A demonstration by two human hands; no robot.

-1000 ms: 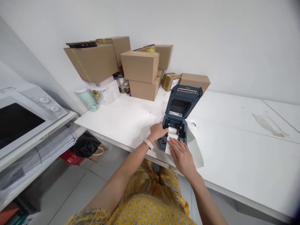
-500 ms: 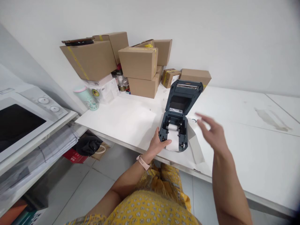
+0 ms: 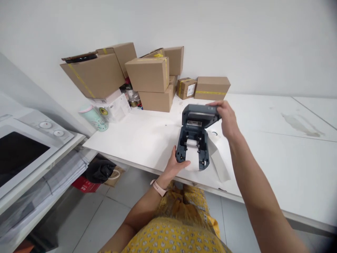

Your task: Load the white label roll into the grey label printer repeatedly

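A dark label printer (image 3: 204, 154) sits near the front edge of the table with its hinged lid (image 3: 198, 109) partly lowered. White label paper (image 3: 192, 157) runs from a small roll inside over the printer's front. My left hand (image 3: 175, 166) grips the front left corner, its thumb on the paper. At the lid's upper right edge, my right hand (image 3: 225, 116) is closed on the lid, fingers over the top. A loose white paper strip (image 3: 219, 164) lies on the table just right of the printer.
Cardboard boxes (image 3: 147, 75) are stacked at the back left of the white table (image 3: 265, 161), with smaller boxes (image 3: 212, 86) along the wall. A mint tumbler (image 3: 94, 118) stands at the left end. Further left, a microwave (image 3: 31, 140) sits on a shelf.
My right hand has moved from open air beside the printer onto the lid, which has tilted down toward the base. My left hand stays at the printer's front corner.
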